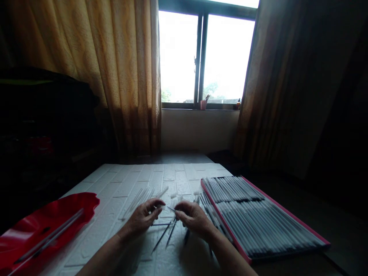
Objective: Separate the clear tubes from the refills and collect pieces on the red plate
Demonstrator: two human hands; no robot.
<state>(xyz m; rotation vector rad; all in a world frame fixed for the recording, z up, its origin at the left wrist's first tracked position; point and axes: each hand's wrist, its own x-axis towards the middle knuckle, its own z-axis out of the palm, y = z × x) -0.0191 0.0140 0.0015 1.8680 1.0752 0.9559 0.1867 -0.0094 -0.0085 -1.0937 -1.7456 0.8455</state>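
My left hand is closed in a pinch above the table; a small pale thing may be at its fingertips, too blurred to name. Facing it, my right hand pinches a thin dark pen-like stick, whose tip points toward my left fingers. Below both hands, several similar slim dark sticks lie loose on the white sheet. Beyond my left hand are several clear thin tubes. More dark sticks lie beside my right hand, along the box's edge.
A pink-edged box at the right holds two rows of clear, dark-ended sticks. At the left, a red wavy-rimmed dish bears long slender pieces. The brick-patterned white sheet covers the table. Behind are a window and curtains.
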